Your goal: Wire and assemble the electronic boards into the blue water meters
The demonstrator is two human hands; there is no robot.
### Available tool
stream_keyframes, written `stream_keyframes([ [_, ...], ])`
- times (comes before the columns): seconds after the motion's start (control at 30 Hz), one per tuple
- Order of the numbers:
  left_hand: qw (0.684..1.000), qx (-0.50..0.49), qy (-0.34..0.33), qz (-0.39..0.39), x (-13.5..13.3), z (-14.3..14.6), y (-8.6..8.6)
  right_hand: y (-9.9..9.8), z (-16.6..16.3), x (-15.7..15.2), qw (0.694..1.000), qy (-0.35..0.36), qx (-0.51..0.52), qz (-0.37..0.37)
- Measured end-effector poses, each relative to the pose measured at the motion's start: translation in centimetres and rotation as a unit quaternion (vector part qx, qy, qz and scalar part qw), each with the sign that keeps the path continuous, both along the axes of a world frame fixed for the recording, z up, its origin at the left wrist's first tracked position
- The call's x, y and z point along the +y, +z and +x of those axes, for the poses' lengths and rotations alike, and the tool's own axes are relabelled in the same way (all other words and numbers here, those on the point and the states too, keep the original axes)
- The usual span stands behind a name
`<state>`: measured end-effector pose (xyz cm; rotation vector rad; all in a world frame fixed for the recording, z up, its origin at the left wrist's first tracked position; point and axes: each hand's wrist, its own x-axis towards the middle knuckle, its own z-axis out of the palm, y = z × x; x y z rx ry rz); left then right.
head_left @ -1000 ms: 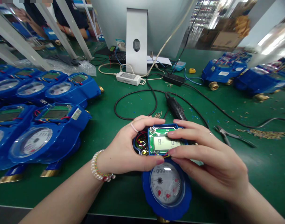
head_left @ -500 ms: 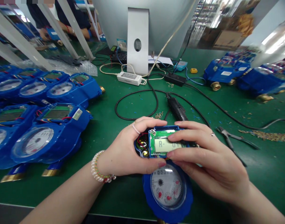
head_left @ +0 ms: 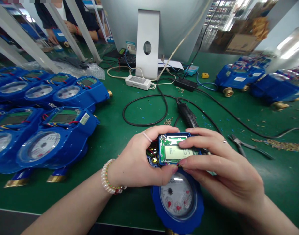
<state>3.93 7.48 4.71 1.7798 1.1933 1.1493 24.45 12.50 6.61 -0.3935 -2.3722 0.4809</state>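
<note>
A blue water meter [head_left: 157,205] stands before me with its round dial facing up and its electronics housing uncovered. Over that housing sits a green LCD circuit board [head_left: 174,152], its lit screen reading "A-" and "04", partly covered by fingers. My left hand [head_left: 137,160] is closed around the board's left part, thumb on the near edge and forefinger on the far edge. From the other side, my right hand [head_left: 227,166] grips the same board, with two fingertips over its face. Wires and a round part show in the housing left of the board.
Several blue water meters [head_left: 66,130] stand in rows at left, more meters [head_left: 239,76] at right. A black electric screwdriver [head_left: 187,114], pliers [head_left: 247,145] and loose screws [head_left: 281,144] lie on the green table. Behind are cables, a white power adapter [head_left: 138,82], a monitor stand [head_left: 147,32] and another person [head_left: 63,27].
The whole view has shifted slightly. Both hands keep their hold on the LCD board, and more of the screen's digits show now.
</note>
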Motion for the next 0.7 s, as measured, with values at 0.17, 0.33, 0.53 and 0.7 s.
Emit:
stream_keyframes([
  [0.17, 1.0, 0.003, -0.005, -0.004, -0.14, -0.31, 0.02, 0.23, -0.08, 0.14, 1.0, 0.004, -0.019, 0.021],
  [0.33, 1.0, 0.012, -0.009, -0.01, -0.07, -0.51, -0.02, 0.18, 0.04, 0.23, 0.999, 0.012, -0.029, 0.014],
  [0.53, 1.0, 0.0, -0.012, -0.005, 0.19, -0.5, -0.11, -0.04, -0.06, 0.3, 1.0, 0.015, 0.001, 0.003],
  [0.7, 1.0, -0.003, -0.011, -0.013, 0.14, -0.52, -0.08, 0.09, 0.02, 0.3, 1.0, 0.013, -0.02, 0.015],
])
